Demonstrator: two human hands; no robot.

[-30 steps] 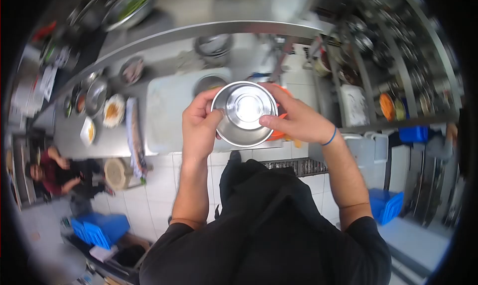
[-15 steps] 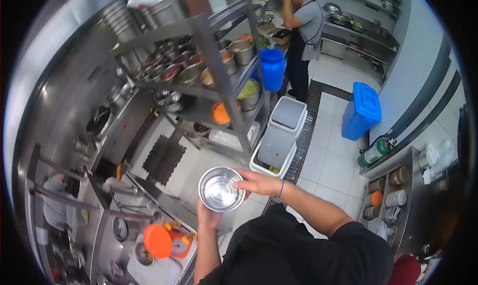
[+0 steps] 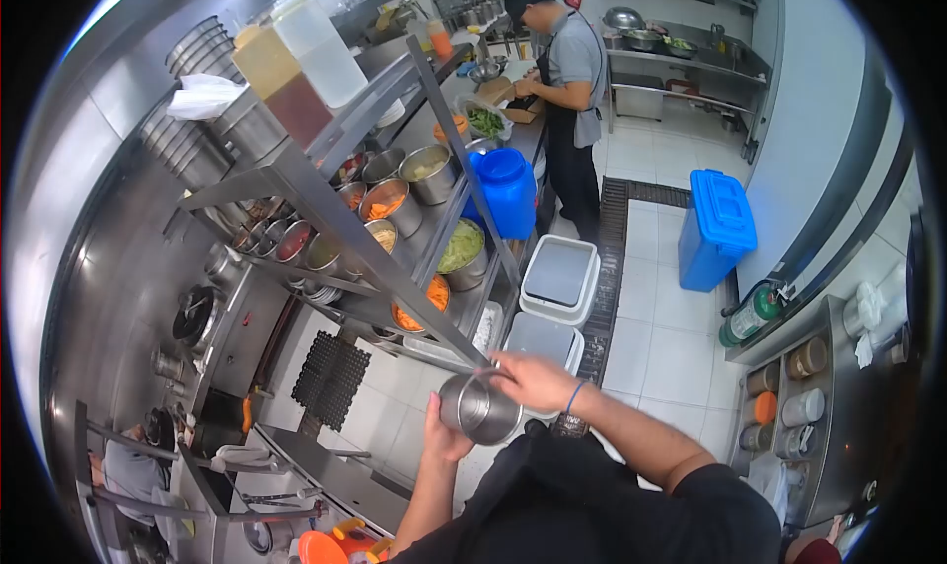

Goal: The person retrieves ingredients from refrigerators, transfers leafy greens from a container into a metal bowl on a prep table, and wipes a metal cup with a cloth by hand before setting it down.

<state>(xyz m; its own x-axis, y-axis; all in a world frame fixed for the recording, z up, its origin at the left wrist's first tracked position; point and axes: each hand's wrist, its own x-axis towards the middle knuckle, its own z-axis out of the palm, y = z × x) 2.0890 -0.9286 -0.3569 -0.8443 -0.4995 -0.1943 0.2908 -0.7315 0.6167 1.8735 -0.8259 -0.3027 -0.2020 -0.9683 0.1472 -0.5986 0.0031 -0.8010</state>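
A round steel container (image 3: 480,409) is tilted between my hands, its inside showing and looking bare. My left hand (image 3: 446,432) grips its left side, with the thumb up along the wall. At the upper right rim, my right hand (image 3: 533,381) has its fingers bent against the edge; a blue band circles that wrist. Just beyond the container stands a steel shelf rack (image 3: 370,253) with pots of cut vegetables. Behind my right hand are lidded white bins (image 3: 545,342).
A person (image 3: 572,101) in grey shirt and dark apron works at the far counter. A blue drum (image 3: 503,194) stands by the rack, a blue lidded bin (image 3: 717,229) to the right. A fire extinguisher (image 3: 752,314) and jar shelf (image 3: 779,406) are at right.
My view has swung from the counter with the cutting board to the shelf rack and aisle. The container has tipped onto its side between my hands, and my right hand has shifted along its rim.
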